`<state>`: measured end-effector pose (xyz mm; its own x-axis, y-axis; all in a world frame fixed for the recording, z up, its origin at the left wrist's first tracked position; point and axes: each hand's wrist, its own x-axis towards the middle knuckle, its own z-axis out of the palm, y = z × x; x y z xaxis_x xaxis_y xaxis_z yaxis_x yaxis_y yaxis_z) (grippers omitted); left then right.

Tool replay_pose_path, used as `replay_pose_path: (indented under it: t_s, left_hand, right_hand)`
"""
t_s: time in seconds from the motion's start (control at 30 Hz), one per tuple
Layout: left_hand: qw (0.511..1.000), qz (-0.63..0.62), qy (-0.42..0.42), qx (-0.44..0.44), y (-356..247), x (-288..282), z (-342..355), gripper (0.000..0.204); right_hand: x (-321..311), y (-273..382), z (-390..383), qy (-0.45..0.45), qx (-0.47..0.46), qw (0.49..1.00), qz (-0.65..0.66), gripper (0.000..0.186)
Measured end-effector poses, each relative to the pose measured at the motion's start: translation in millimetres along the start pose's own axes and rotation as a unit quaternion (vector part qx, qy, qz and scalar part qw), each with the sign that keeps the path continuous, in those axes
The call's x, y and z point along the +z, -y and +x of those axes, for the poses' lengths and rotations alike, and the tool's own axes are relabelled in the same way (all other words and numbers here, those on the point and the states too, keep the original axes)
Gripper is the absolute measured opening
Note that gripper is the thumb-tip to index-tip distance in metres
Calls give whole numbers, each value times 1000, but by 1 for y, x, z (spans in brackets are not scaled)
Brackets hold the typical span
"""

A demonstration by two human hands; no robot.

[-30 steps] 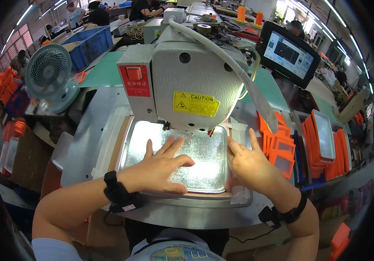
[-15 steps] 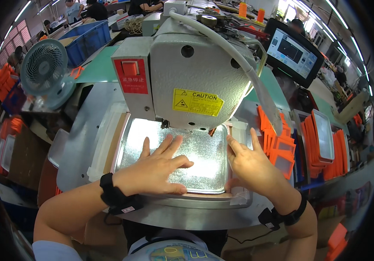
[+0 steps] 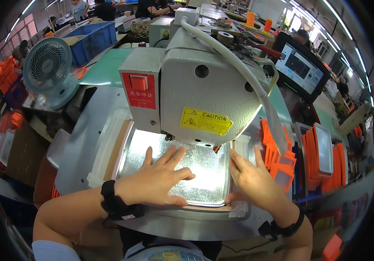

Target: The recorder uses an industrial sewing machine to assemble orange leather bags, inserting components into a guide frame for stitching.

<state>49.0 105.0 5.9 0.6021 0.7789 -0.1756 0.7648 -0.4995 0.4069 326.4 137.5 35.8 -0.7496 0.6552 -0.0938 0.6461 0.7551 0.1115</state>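
Note:
A shiny silvery panel (image 3: 206, 180) with rounded corners and a raised rim lies flat beneath the grey sewing machine head (image 3: 180, 91). My left hand (image 3: 154, 182) rests on the panel's left part, palm down, its fingers spread and the thumb near the front rim. Along the panel's right rim lies my right hand (image 3: 256, 180), with fingers stretched out and apart and the thumb by the front right corner. Neither hand grips anything. A tan strip (image 3: 116, 152) runs beside the panel's left edge, with whitish tape by it. The machine head hides the panel's far edge.
Orange pieces (image 3: 278, 163) lie right of my right hand, with stacked orange pieces and a tray (image 3: 323, 150) farther right. A fan (image 3: 47, 65) and blue crate (image 3: 89, 41) stand at the far left, a monitor (image 3: 298, 65) at the far right. Other people work behind.
The view has shifted, so the machine and panel appear lower and slightly farther right. Both hands stay at nearly the same places on the panel, fingers still outstretched.

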Motion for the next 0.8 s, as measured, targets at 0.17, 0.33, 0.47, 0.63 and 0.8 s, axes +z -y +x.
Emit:
replay_pose_path:
  t_s: [0.17, 0.33, 0.47, 0.63, 0.8]
  left_hand:
    - [1000, 5, 14, -3, 1, -6, -1, 68]
    - [1000, 6, 7, 11, 3, -7, -1, 67]
    - [1000, -2, 8, 13, 2, -9, -1, 66]
    - [1000, 2, 4, 10, 1, -6, 1, 65]
    - [1000, -5, 3, 12, 1, -5, 1, 67]
  right_hand:
    - [1, 3, 5, 4, -3, 1000, -8, 100]
    - [0, 2, 4, -2, -7, 1000, -12, 99]
    - [-1, 3, 5, 4, -4, 1000, -17, 99]
    - [-2, 3, 1, 9, 8, 1000, 4, 97]
    - [0, 1, 1, 9, 17, 999, 37, 99]
